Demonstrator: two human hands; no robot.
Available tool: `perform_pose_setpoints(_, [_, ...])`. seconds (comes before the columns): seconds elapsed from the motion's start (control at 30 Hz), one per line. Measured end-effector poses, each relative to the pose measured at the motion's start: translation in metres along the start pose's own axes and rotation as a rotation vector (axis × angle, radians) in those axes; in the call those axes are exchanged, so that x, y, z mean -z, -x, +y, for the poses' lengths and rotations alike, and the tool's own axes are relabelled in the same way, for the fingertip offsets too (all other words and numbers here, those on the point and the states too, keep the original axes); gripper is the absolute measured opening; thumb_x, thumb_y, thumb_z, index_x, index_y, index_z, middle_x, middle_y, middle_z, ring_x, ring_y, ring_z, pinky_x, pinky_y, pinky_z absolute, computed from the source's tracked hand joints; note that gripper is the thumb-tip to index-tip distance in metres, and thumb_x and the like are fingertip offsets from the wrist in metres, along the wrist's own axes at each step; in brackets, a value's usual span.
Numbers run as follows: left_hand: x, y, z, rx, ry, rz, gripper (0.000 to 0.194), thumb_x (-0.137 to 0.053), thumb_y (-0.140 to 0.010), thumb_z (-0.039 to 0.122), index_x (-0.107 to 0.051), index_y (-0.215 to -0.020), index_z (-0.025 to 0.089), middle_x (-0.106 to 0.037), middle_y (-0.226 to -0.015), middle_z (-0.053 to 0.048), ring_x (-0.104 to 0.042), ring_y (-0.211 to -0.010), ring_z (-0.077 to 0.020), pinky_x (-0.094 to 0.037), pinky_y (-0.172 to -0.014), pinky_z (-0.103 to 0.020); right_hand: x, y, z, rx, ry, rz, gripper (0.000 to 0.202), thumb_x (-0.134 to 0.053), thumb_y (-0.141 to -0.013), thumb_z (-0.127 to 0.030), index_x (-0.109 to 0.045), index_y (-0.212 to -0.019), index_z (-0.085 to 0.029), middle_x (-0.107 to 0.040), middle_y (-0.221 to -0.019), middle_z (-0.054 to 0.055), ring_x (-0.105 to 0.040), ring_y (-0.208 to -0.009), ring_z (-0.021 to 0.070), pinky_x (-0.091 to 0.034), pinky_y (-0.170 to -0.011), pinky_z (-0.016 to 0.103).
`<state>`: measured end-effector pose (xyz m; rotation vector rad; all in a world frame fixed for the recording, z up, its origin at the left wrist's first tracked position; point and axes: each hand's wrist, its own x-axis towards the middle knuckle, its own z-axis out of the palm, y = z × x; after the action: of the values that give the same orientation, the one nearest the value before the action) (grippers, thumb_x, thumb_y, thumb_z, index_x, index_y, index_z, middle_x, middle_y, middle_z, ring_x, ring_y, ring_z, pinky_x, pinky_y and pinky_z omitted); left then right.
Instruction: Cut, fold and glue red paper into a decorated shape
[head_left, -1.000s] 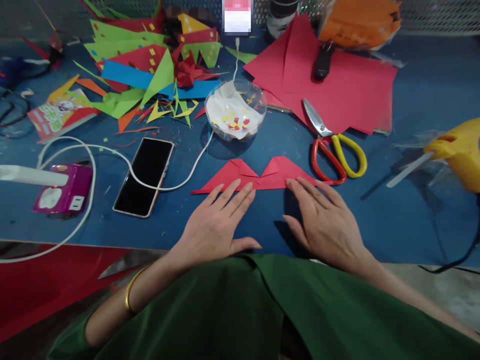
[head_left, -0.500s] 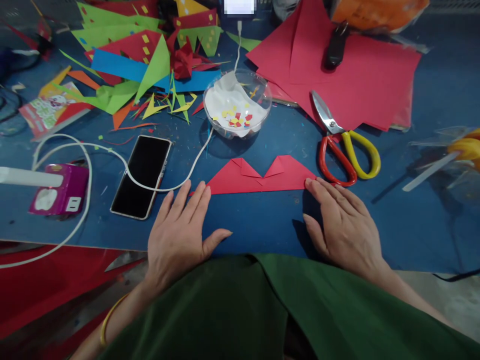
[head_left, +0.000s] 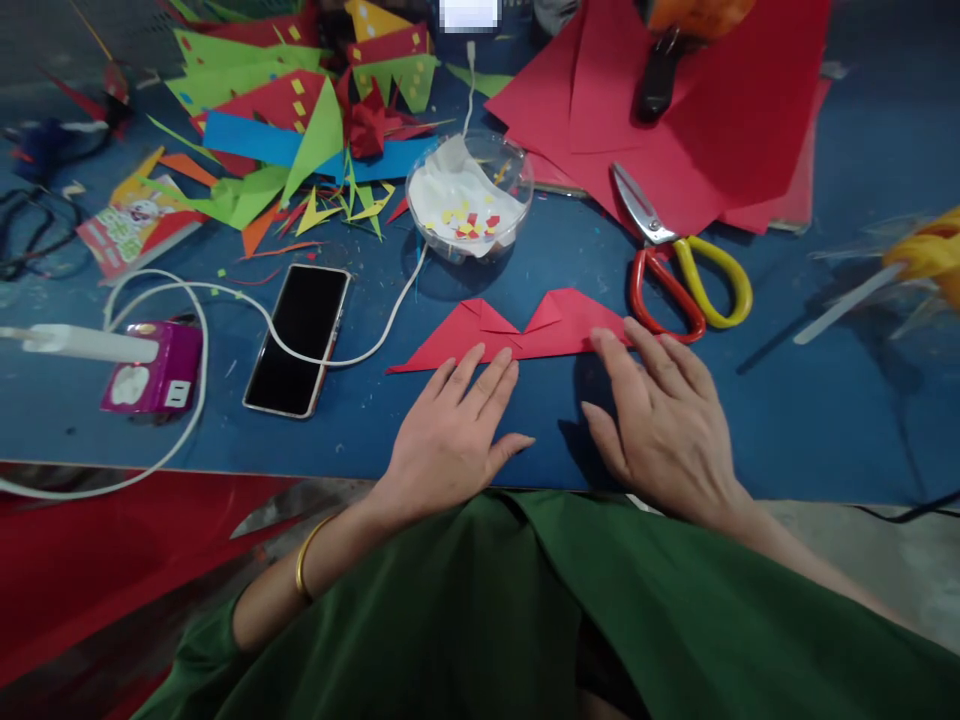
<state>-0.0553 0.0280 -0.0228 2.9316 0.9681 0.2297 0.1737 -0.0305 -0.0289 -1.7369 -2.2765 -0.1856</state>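
A folded red paper lies flat on the blue table, two raised corners pointing away from me and a notch between them. My left hand rests with its fingertips on the lower edge of the paper, left of the middle, fingers stretched out and thumb apart. On the right end of the paper lie the fingertips of my right hand, spread and flat as well. Just beyond my right hand are scissors with one red and one yellow handle, their blades partly over red sheets.
A clear bowl holds white paper and small red and yellow bits. Red sheets lie at back right, coloured paper shapes at back left. A phone, white cable and purple box occupy the left.
My left hand has slid right along the paper's lower edge, uncovering its left tip. My right hand has shifted slightly inward onto the paper. The camera view has moved a little.
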Motion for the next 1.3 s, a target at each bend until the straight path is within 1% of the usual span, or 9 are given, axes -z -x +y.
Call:
perform_pose_setpoints(0.17, [0.003, -0.003, 0.003, -0.013, -0.046, -0.057, 0.07, -0.044, -0.099, 0.057, -0.047, -0.148, 0.007, -0.046, -0.156, -0.01, -0.047, -0.137, -0.0401, -0.045, -0.109, -0.055, -0.007, -0.017, -0.022, 0.164, -0.097, -0.023, 0.058, -0.041, -0.1, -0.035, -0.044, -0.143, 0.004, -0.058, -0.143, 0.021, -0.045, -0.141, 0.0327, -0.034, -0.117, 0.047])
perform_pose_setpoints(0.27, [0.004, -0.002, 0.002, -0.022, -0.055, -0.059, 0.069, -0.043, -0.1, 0.056, -0.046, -0.148, 0.007, -0.046, -0.155, -0.01, -0.046, -0.138, -0.0388, -0.044, -0.11, -0.053, -0.01, -0.02, -0.025, 0.205, -0.098, -0.062, 0.059, -0.039, -0.101, -0.036, -0.047, -0.141, 0.006, -0.057, -0.143, 0.022, -0.049, -0.138, 0.0323, -0.034, -0.117, 0.046])
perform_pose_setpoints(0.57, [0.003, -0.001, -0.004, -0.042, -0.064, -0.051, 0.071, -0.039, -0.1, 0.06, -0.046, -0.149, 0.009, -0.044, -0.157, -0.008, -0.046, -0.139, -0.037, -0.044, -0.11, -0.051, 0.005, 0.01, 0.016, -0.076, 0.082, -0.07, 0.056, -0.048, -0.099, -0.031, -0.042, -0.144, 0.003, -0.061, -0.137, 0.025, -0.058, -0.129, 0.0324, -0.039, -0.112, 0.049])
perform_pose_setpoints(0.7, [0.003, -0.001, -0.002, -0.034, -0.051, -0.049, 0.072, -0.042, -0.099, 0.061, -0.048, -0.148, 0.008, -0.045, -0.156, -0.009, -0.046, -0.138, -0.0385, -0.045, -0.109, -0.053, 0.005, 0.009, 0.009, -0.12, 0.107, -0.055, 0.06, -0.049, -0.098, -0.033, -0.042, -0.143, 0.006, -0.059, -0.138, 0.028, -0.052, -0.135, 0.0354, -0.039, -0.113, 0.049])
perform_pose_setpoints(0.77, [0.003, -0.001, -0.001, -0.031, -0.049, -0.047, 0.072, -0.043, -0.098, 0.061, -0.048, -0.147, 0.008, -0.046, -0.155, -0.01, -0.047, -0.138, -0.0388, -0.045, -0.109, -0.053, 0.002, 0.002, -0.002, -0.08, 0.086, -0.034, 0.062, -0.048, -0.098, -0.034, -0.04, -0.144, 0.007, -0.056, -0.141, 0.028, -0.049, -0.138, 0.0356, -0.039, -0.113, 0.049])
perform_pose_setpoints(0.9, [0.004, -0.003, 0.001, -0.039, -0.055, -0.05, 0.071, -0.045, -0.098, 0.059, -0.048, -0.147, 0.007, -0.047, -0.154, -0.01, -0.048, -0.137, -0.0391, -0.046, -0.108, -0.053, -0.007, -0.013, -0.02, 0.162, -0.037, -0.054, 0.061, -0.043, -0.099, -0.034, -0.042, -0.144, 0.007, -0.055, -0.145, 0.023, -0.048, -0.139, 0.0322, -0.039, -0.115, 0.045])
perform_pose_setpoints(0.97, [0.004, -0.002, -0.001, -0.039, -0.053, -0.052, 0.071, -0.045, -0.098, 0.058, -0.048, -0.148, 0.007, -0.048, -0.154, -0.01, -0.048, -0.137, -0.0382, -0.046, -0.109, -0.052, -0.009, -0.016, -0.022, 0.222, -0.07, -0.07, 0.058, -0.042, -0.1, -0.034, -0.044, -0.142, 0.006, -0.055, -0.145, 0.022, -0.048, -0.139, 0.0309, -0.039, -0.115, 0.043])
perform_pose_setpoints(1.13, [0.005, 0.015, -0.014, 0.022, -0.05, -0.031, 0.072, -0.036, -0.101, 0.06, -0.05, -0.146, 0.006, -0.051, -0.151, -0.012, -0.048, -0.139, -0.0335, -0.044, -0.111, -0.048, -0.003, -0.004, 0.001, 0.053, -0.007, -0.103, 0.057, -0.043, -0.1, -0.032, -0.041, -0.145, 0.003, -0.059, -0.141, 0.024, -0.056, -0.132, 0.0303, -0.043, -0.111, 0.046])
perform_pose_setpoints(1.3, [0.011, 0.049, -0.03, 0.214, -0.122, -0.085, 0.067, -0.026, -0.104, 0.055, -0.042, -0.151, 0.01, -0.05, -0.152, -0.014, -0.046, -0.142, -0.0324, -0.04, -0.113, -0.05, 0.006, 0.01, 0.026, -0.08, 0.057, -0.087, 0.057, -0.047, -0.098, -0.029, -0.04, -0.147, -0.001, -0.062, -0.136, 0.025, -0.06, -0.127, 0.0325, -0.046, -0.107, 0.048])
